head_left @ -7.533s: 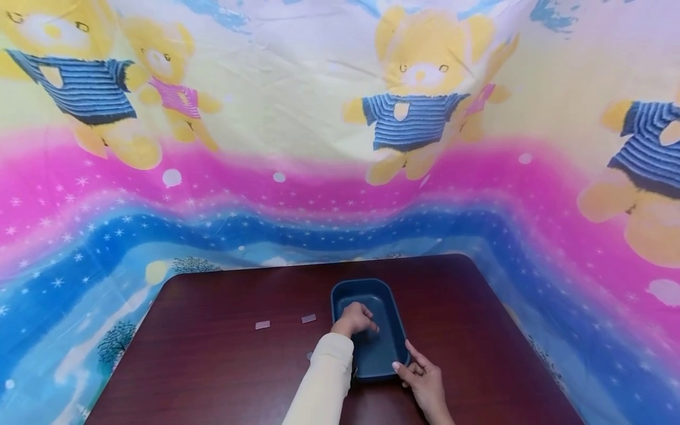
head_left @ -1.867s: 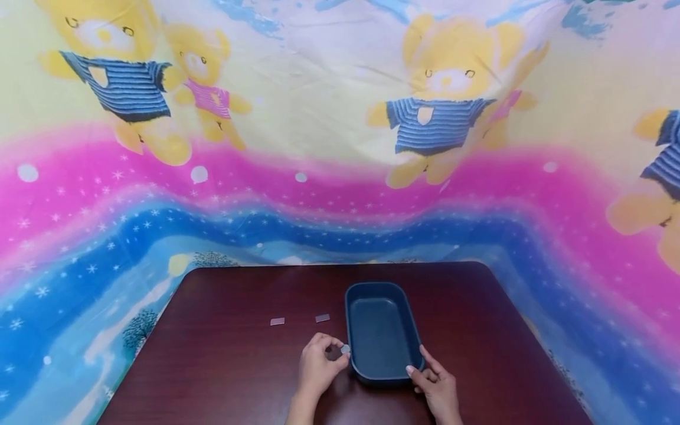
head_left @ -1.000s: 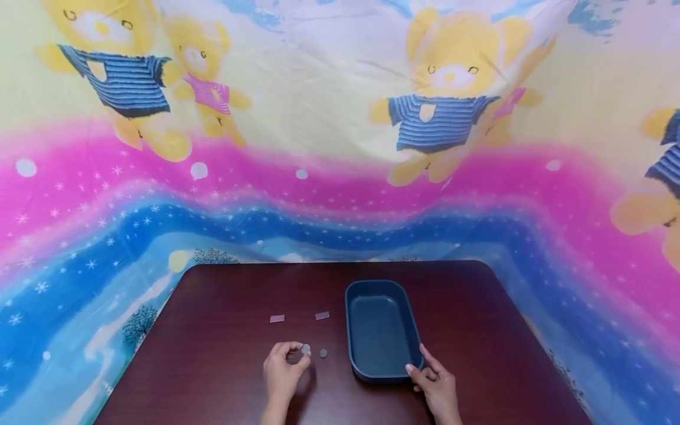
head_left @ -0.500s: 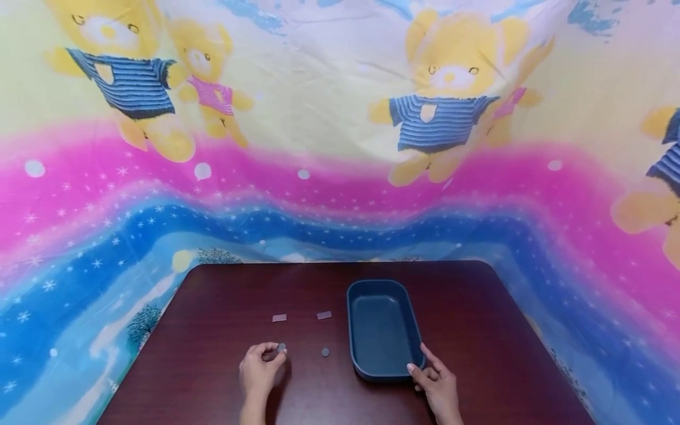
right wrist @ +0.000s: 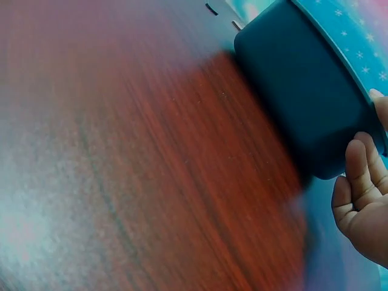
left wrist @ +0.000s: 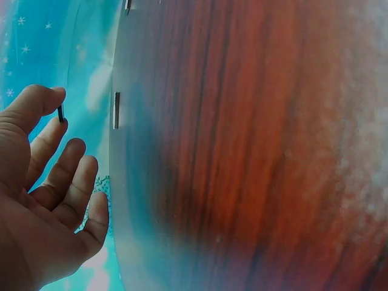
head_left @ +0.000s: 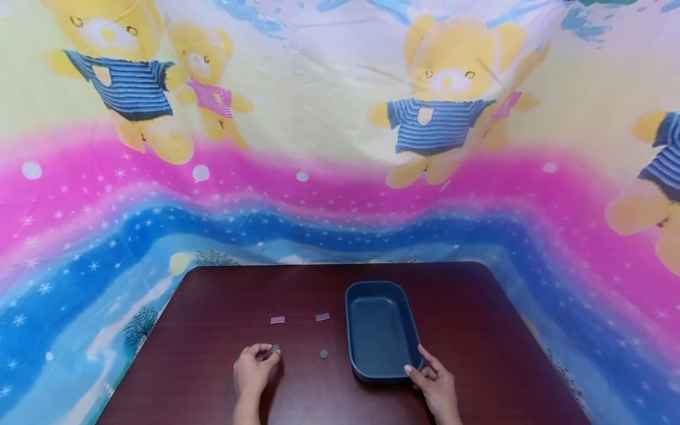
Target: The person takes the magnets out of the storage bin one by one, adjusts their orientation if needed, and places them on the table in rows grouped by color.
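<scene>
My left hand (head_left: pixel 252 370) pinches a small round grey disc (head_left: pixel 274 349) between thumb and index finger, just above the left part of the table. In the left wrist view the disc (left wrist: pixel 60 113) appears edge-on as a thin dark strip, and the other fingers curve loosely. A second grey disc (head_left: pixel 323 354) lies on the table between that hand and a dark blue rectangular tray (head_left: pixel 378 376). At the tray's near right corner, my right hand (head_left: pixel 437 386) grips the rim with thumb and fingers. The right wrist view has its fingers against the tray's outer wall (right wrist: pixel 303 85).
Two small pinkish-grey rectangular plates, a left one (head_left: pixel 277 320) and a right one (head_left: pixel 322 317), lie farther back on the dark red-brown table (head_left: pixel 223 295). Behind the table hangs a curtain (head_left: pixel 329 200) printed with bears.
My left hand was inside the tray at first. It came out past the tray's left side and moved left with a disc pinched. The right hand keeps its hold on the tray corner.
</scene>
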The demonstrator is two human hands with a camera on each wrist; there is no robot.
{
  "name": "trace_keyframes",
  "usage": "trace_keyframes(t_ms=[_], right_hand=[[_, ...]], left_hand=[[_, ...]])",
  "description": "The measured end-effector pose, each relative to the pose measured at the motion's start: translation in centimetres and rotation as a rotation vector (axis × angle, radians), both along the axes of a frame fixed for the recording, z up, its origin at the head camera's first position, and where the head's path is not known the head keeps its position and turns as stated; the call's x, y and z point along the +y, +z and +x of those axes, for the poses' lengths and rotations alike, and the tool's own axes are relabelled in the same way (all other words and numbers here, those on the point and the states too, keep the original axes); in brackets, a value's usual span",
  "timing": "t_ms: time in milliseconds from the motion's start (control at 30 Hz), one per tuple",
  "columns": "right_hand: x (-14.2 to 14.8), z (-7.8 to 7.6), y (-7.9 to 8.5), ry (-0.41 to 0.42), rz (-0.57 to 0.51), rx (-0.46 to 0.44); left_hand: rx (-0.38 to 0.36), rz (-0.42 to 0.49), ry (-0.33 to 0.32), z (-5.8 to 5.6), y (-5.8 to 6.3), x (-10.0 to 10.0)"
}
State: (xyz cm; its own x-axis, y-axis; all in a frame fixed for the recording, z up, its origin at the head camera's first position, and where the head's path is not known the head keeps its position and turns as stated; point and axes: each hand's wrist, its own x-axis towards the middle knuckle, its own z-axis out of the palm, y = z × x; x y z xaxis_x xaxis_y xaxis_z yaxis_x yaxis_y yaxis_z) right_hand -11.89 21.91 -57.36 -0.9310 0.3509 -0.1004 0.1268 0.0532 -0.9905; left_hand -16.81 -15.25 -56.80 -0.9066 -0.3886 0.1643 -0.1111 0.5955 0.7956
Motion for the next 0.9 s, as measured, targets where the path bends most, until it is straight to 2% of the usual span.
trace_keyframes(t_ms=[200, 400, 667, 900], right_hand=[[-0.23, -0.20, 0.66, 0.003, 0.091, 0.000], [-0.39, -0.08, 0.88, -0.013, 0.114, 0.004], [-0.31, 0.03, 0.36, -0.021, 0.103, 0.005], [-0.30, -0.06, 0.45, -0.028, 0.070, 0.002]], left_hand=[[-0.034, -0.017, -0.020, -0.31, -0.02, -0.11], [-0.058, -0.047, -0.063, -0.36, -0.29, 0.02], [-0.084, -0.097, -0.096, -0.20, -0.63, -0.37], [-0.122, -0.130, -0.110, -0.56, -0.80, -0.85]])
